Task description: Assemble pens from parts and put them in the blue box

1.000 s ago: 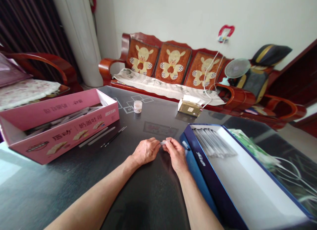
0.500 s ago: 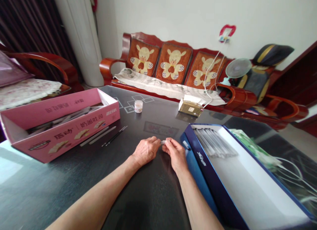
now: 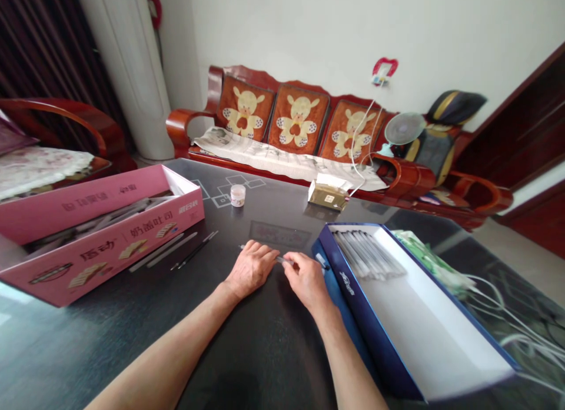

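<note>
Both hands are closed on a slim, translucent pen held low over the dark table, its middle showing between them. My left hand wraps over the pen's left part, and a small pale tip sticks out beyond the knuckles. My right hand pinches the right part between thumb and fingers. Just right of it stands a blue box with a white inside, holding a row of several similar clear pens with dark ends. How the pen's parts fit together is hidden by the fingers.
At left stands a pink carton of long thin pieces, with dark and pale sticks beside it. Farther back are a small white tub and a tissue box. Green packaging and white cables lie right.
The view has swung slightly right. My hands have shifted their hold: the right hand has turned palm-down, and a pale tip now shows past the left hand.
</note>
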`<state>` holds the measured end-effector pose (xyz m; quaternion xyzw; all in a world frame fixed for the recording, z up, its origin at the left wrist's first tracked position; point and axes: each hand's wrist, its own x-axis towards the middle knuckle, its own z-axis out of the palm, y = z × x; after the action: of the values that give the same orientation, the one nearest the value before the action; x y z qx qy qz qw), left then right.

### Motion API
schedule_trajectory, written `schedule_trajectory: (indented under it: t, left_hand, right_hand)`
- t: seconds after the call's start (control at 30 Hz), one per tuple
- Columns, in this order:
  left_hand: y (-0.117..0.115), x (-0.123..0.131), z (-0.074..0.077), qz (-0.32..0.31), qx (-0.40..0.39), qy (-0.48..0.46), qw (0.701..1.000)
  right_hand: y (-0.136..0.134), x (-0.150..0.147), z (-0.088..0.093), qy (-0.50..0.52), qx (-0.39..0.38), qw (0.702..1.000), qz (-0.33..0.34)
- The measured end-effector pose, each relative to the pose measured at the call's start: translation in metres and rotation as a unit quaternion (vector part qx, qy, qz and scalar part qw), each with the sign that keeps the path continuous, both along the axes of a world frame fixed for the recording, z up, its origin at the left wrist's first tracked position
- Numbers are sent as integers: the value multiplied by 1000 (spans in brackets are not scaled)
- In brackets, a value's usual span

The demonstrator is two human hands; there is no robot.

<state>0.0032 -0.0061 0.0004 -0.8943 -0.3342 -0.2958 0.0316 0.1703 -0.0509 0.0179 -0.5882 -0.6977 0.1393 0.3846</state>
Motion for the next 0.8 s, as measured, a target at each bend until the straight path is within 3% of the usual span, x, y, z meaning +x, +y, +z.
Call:
schedule_trajectory:
  t: [0.1, 0.2, 0.37, 0.47, 0.57, 0.7, 0.8]
  left_hand:
    - [-3, 1, 3, -9, 13, -29, 999]
    - [-4, 0, 5, 31, 39, -88, 995]
    - [2, -3, -2, 72, 49, -163, 983]
    - [5, -4, -8, 72, 46, -177, 980]
    - [7, -4, -11, 70, 40, -183, 980]
    - [7, -4, -13, 66, 26, -172, 982]
    - [8, -4, -14, 67, 16, -163, 984]
  right_hand:
    - [-6, 5, 24, -116, 26, 993, -3]
    - [-13, 31, 47, -160, 53, 985, -42]
    - [-26, 117, 70, -188, 41, 954, -231]
    - [-27, 153, 65, -222, -60, 929, -290]
    - [-20, 162, 48, -237, -144, 919, -280]
    - [-6, 155, 31, -252, -114, 930, -242]
    - [-3, 148, 36, -271, -87, 934, -216]
